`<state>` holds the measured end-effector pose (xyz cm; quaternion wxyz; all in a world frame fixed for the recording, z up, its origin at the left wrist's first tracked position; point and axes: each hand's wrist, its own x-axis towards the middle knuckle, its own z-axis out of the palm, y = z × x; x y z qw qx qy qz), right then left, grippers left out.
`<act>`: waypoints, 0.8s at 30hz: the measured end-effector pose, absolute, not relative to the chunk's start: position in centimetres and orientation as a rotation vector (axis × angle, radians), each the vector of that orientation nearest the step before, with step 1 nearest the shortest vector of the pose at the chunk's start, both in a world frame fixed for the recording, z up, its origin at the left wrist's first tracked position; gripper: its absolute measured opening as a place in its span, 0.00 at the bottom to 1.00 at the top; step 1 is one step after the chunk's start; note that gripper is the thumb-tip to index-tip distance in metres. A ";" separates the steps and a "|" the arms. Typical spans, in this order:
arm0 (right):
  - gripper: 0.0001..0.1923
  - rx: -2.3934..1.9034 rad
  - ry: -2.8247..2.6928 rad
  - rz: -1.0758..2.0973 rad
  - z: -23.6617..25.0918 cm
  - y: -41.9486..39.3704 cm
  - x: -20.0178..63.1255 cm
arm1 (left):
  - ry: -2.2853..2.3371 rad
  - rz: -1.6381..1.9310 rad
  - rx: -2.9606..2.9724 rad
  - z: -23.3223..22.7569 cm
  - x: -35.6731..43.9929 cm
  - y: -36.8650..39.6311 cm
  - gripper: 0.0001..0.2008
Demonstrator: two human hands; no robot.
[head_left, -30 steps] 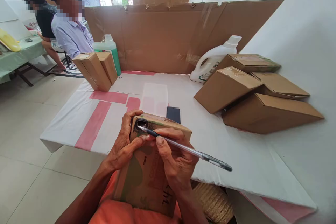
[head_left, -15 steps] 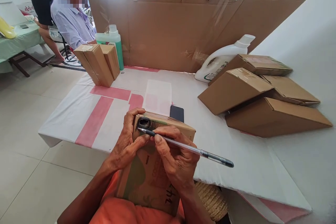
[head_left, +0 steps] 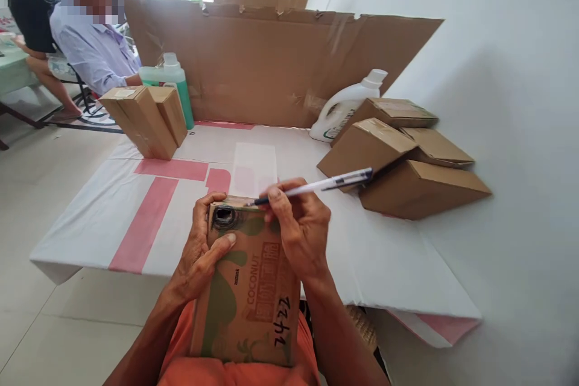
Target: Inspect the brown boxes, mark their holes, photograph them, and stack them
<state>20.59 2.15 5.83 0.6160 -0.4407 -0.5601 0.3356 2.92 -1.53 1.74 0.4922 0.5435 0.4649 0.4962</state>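
Observation:
A printed cardboard box [head_left: 246,289] with "COCONUT" and handwritten "2422" leans between my lap and the table edge. Near its upper left corner is a hole [head_left: 224,215] ringed with black ink. My left hand [head_left: 205,241] grips the box's left side, thumb on the front face, fingers round the top corner. Between the thumb and fingers of my right hand [head_left: 301,223] is a pen [head_left: 325,184], its tip at the top edge of the box, right of the hole. I cannot tell whether the tip touches.
On the table [head_left: 90,232] stand brown boxes [head_left: 149,123] and a green bottle [head_left: 181,93] at left, several boxes [head_left: 425,190] and a white jug [head_left: 346,105] at right. A cardboard panel [head_left: 266,66] stands behind. A person [head_left: 88,42] sits at left.
My right hand has lifted the pen from beside the hole to the box's top right, its rear end now pointing upward. More of the box's front shows. The view has shifted.

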 end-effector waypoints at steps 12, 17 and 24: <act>0.08 -2.390 -1.488 0.511 -3.0 10.2 34.1 | 1.299 1.182 1.316 1.4 0.6 -1.4 0.37; 0.13 -2.581 -1.479 0.565 -6.5 8.3 34.9 | 1.325 1.174 1.330 1.3 0.2 -1.6 0.39; 0.20 -2.538 -1.508 0.506 -6.2 7.6 32.3 | 1.357 1.195 1.315 1.0 0.7 -1.7 0.37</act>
